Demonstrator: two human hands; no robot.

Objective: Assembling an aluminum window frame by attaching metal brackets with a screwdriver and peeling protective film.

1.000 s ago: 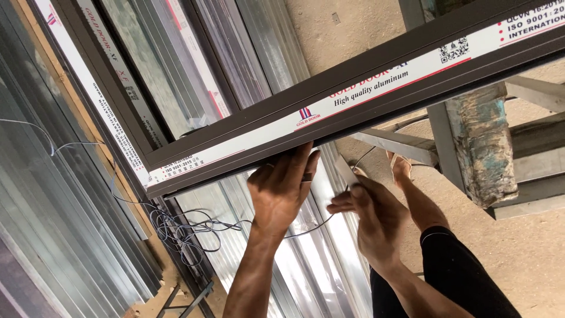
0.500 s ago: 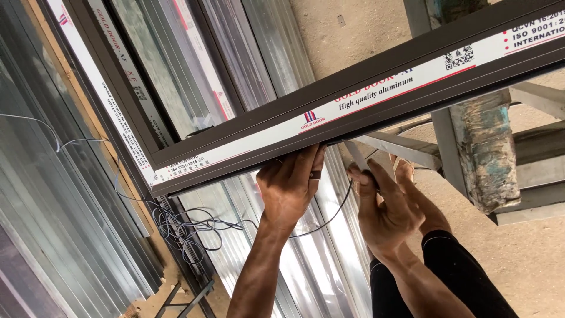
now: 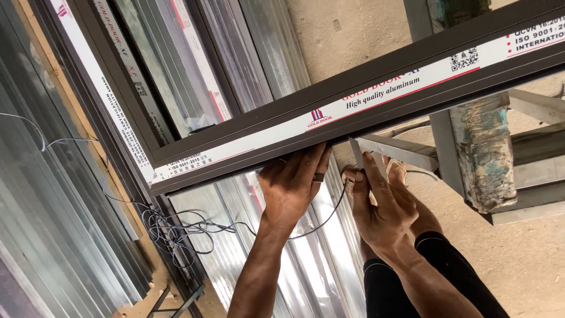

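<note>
Aluminium frame [image 3: 353, 112], dark brown with a white protective strip, runs slantwise overhead above stacked metal profiles [image 3: 282, 259]; left hand [image 3: 292, 185] presses flat-fingered against its underside; right hand [image 3: 379, 206] pinches a thin black gasket cord [image 3: 329, 215] just beside the frame's lower edge.
</note>
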